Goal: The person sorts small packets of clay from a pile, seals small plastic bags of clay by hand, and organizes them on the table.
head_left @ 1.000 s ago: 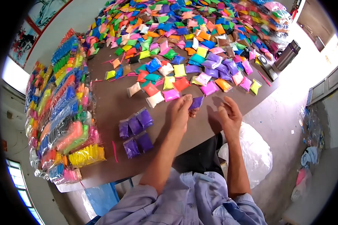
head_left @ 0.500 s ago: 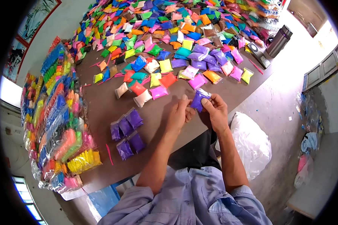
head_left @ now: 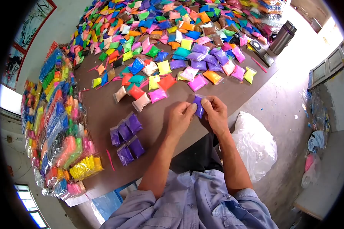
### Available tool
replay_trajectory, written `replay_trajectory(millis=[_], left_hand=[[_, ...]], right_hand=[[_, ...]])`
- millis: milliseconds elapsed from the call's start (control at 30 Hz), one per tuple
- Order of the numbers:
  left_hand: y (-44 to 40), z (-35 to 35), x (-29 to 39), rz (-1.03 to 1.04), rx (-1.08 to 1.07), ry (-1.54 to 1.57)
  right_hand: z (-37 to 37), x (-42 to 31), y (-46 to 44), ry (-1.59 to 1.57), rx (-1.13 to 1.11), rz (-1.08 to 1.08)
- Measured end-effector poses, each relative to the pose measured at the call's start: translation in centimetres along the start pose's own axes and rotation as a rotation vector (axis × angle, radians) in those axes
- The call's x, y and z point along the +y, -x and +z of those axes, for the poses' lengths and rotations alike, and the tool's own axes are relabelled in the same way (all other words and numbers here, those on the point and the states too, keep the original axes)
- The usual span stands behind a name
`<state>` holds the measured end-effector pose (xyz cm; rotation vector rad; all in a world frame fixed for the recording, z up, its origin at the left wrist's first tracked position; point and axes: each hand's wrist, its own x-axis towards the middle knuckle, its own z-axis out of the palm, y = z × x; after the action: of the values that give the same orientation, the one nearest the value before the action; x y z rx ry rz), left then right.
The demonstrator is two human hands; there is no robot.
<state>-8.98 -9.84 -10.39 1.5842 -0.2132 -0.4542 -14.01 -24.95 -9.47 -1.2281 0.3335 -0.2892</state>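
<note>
Between both hands, over the table's near edge, is a small purple packet (head_left: 198,106). My left hand (head_left: 182,118) pinches its left side with thumb and curled fingers. On its right side, my right hand (head_left: 215,114) grips it between thumb and forefinger. Several darker purple packets (head_left: 125,131) lie in two short rows on the table to the left of my hands. Just beyond my hands are a magenta packet (head_left: 198,83), a pink packet (head_left: 157,95) and an orange packet (head_left: 213,77).
A heap of colourful packets (head_left: 141,23) covers the table's far part. Bundled bags (head_left: 61,126) line the left side. A flask (head_left: 283,38) and a scale (head_left: 262,52) stand at the right edge. A pink strip (head_left: 110,160) lies at front left; a white bag (head_left: 254,147) is on the floor.
My right hand has come in and taken hold of the purple packet, which was in my left hand at first. Both hands now grip it. The view has shifted slightly.
</note>
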Motion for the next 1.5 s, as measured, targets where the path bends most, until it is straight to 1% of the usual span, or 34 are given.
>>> replay_trajectory(millis=[100,167,200,300,400,533,600,633,700,767,833,867,900,933,967,1033,1067,1100,1167,1200,1233,1300,1333,1400,1433,1500], left_hand=[[0.4,0.5,1.3,0.018,-0.020,-0.050],[0.4,1.0,2.2,0.077,0.045,0.065],[0.2,1.0,2.1,0.098,0.040,0.066],[-0.2,0.7,0.4,0.101,0.031,0.030],[0.0,0.7,0.4,0.109,0.070,0.050],[0.0,1.2,0.5,0.204,0.101,-0.018],[0.0,1.6,1.4,0.194,0.102,0.036],[-0.1,1.7,2.0,0.180,0.098,0.089],[-1.3,1.2,0.7,0.190,0.085,0.085],[-2.1,1.1,0.4,0.199,0.073,0.081],[-3.3,1.6,0.4,0.226,0.095,0.027],[-4.1,1.8,0.1,0.234,0.103,0.034],[-5.0,1.9,-0.2,0.283,0.124,-0.127],[-5.5,2.1,0.3,0.329,0.146,-0.290],[-5.7,2.6,0.7,0.332,0.154,-0.284],[-5.7,3.7,1.4,0.298,0.077,-0.106],[-6.2,4.0,1.3,0.322,0.019,-0.096],[-6.4,4.2,1.4,0.324,0.023,-0.090],[-6.6,4.6,1.3,0.245,-0.116,-0.062],[-6.8,4.9,1.0,0.331,-0.090,-0.074],[-6.8,4.9,1.0,0.329,-0.088,-0.067],[-6.8,4.7,1.0,0.409,0.004,-0.252],[-6.7,4.6,1.1,0.405,0.007,-0.246],[-6.3,4.5,1.6,0.455,0.083,-0.310],[-6.2,4.7,1.8,0.455,0.090,-0.304],[-6.0,5.1,1.9,0.523,0.140,-0.273]], right_hand=[[-0.5,0.7,-0.1,0.030,0.026,-0.025],[-0.6,1.2,-0.1,-0.004,0.023,-0.068],[-0.7,1.1,0.1,0.073,0.014,-0.045],[-0.4,0.2,0.5,0.032,-0.034,-0.032],[0.0,-0.2,0.7,0.050,-0.036,-0.029],[-0.2,0.3,0.3,0.095,-0.054,-0.071],[-0.1,0.7,0.1,-0.023,0.003,-0.084],[-0.2,0.7,0.0,-0.020,-0.004,-0.089],[-0.4,0.8,-0.2,0.096,-0.039,-0.188],[-0.3,0.1,-0.7,0.139,-0.035,-0.202],[-0.2,-0.4,-1.5,0.184,-0.033,-0.222],[-0.2,-0.4,-1.9,0.193,0.018,-0.220],[-0.4,-0.4,-2.3,0.203,0.069,-0.216],[-1.0,-0.6,-2.5,0.246,0.055,-0.177],[-1.3,-0.6,-2.7,0.252,0.047,-0.181],[-1.8,-0.7,-3.0,0.351,0.110,-0.393],[-2.1,-0.5,-3.2,0.377,0.140,-0.420],[-2.3,-0.1,-3.3,0.383,0.135,-0.422],[-2.4,0.2,-3.5,0.253,0.213,-0.386],[-2.5,0.1,-3.3,0.203,0.213,-0.352],[-2.7,0.4,-3.5,0.210,0.211,-0.349],[-2.9,1.1,-3.9,0.329,0.227,-0.352],[-2.6,0.9,-3.9,0.335,0.224,-0.348],[-1.7,0.0,-3.9,0.426,0.209,-0.347],[-1.5,-0.2,-3.9,0.431,0.202,-0.348],[-1.6,-0.2,-3.7,0.413,0.219,-0.347]])
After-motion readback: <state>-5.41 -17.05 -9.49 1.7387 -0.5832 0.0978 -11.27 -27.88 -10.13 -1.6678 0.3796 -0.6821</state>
